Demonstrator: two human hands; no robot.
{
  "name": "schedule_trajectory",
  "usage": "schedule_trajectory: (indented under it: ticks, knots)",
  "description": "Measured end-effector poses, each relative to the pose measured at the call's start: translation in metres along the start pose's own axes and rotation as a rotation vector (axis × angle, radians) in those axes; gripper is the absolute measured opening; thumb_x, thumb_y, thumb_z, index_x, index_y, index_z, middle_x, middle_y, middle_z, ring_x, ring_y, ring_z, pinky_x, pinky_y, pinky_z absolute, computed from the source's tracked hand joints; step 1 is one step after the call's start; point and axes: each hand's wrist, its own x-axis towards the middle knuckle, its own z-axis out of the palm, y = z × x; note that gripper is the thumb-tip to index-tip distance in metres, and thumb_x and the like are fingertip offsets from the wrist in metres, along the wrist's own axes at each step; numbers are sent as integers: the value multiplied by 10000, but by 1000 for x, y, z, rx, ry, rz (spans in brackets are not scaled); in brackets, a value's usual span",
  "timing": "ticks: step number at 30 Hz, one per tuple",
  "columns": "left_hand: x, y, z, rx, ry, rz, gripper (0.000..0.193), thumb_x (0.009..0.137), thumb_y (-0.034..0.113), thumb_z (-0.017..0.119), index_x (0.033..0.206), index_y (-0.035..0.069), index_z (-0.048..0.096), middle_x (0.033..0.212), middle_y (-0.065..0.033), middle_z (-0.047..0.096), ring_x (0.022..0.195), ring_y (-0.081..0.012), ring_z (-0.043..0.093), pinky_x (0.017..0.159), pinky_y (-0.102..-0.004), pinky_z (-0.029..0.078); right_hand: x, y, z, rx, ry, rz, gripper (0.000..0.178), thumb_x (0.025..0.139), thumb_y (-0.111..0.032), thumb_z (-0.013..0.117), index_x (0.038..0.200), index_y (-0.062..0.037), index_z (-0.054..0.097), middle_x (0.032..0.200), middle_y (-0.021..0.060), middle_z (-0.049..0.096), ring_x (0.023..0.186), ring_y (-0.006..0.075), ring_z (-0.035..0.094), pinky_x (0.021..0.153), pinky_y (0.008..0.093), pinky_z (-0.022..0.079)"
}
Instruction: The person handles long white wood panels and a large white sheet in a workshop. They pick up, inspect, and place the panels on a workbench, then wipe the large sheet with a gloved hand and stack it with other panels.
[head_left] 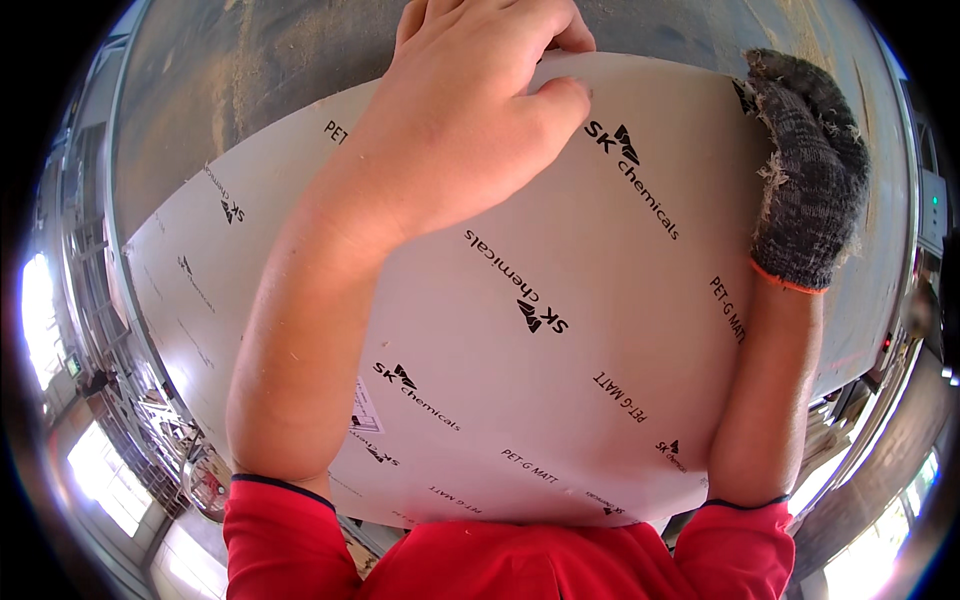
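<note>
A large white panel (560, 250), its film printed with dark lettering, lies flat before me, its near edge close to my red shirt. My left hand (480, 110) is bare and reaches across it to the far edge. Its thumb points right over the panel, apart from the forefinger, which bends at the edge; the other fingertips are partly cut off by the top of the view. My right hand (810, 165) wears a frayed dark grey knitted glove with an orange cuff. Its fingers are curled at the panel's far right corner; the fingertips are hidden.
Beneath the panel is a grey machine bed or table (270, 60) with brown dusty smears, showing beyond the far edge and at the right. A small paper label (366, 408) lies on the panel by my left forearm. A control box (934, 205) with a green light stands at the right.
</note>
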Motion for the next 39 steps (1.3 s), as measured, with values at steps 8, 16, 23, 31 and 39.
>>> schedule_trajectory:
  ticks: [8,16,23,31,39]
  knots:
    - [0,-2,1,11,10,33,201,866,127,581,1043,31,575,1060,-110,534,1058,-293,459,999,-385,328,1,2,-1,-36,-13,-36,133,865,-59,636,955,-39,732,943,119,718,835,240,675,774,315,529]
    - [1,-4,1,10,7,27,201,867,122,572,1047,32,576,1058,-112,533,1043,-291,460,990,-381,333,1,2,-3,-82,-19,-79,137,867,-67,633,956,-42,735,932,118,721,829,245,682,772,316,530]
    - [1,-2,-1,-5,-17,5,216,865,112,557,1063,27,578,1079,-107,535,1055,-289,454,996,-385,331,0,6,-6,-199,-35,-189,140,870,-74,631,956,-45,737,922,117,723,824,250,688,771,317,530]
    - [0,-7,0,-30,-11,45,211,860,101,554,1057,29,583,1076,-104,534,1038,-281,451,991,-379,331,-4,2,-11,-411,-80,-318,138,870,-79,628,951,-42,732,912,114,725,817,260,693,757,327,526]
    - [-1,-11,1,-52,-20,43,201,872,119,552,1049,27,580,1072,-105,530,1046,-276,443,993,-376,326,-4,-1,-9,-368,-51,-300,147,866,-75,630,968,-46,731,921,102,729,829,254,697,773,322,530]
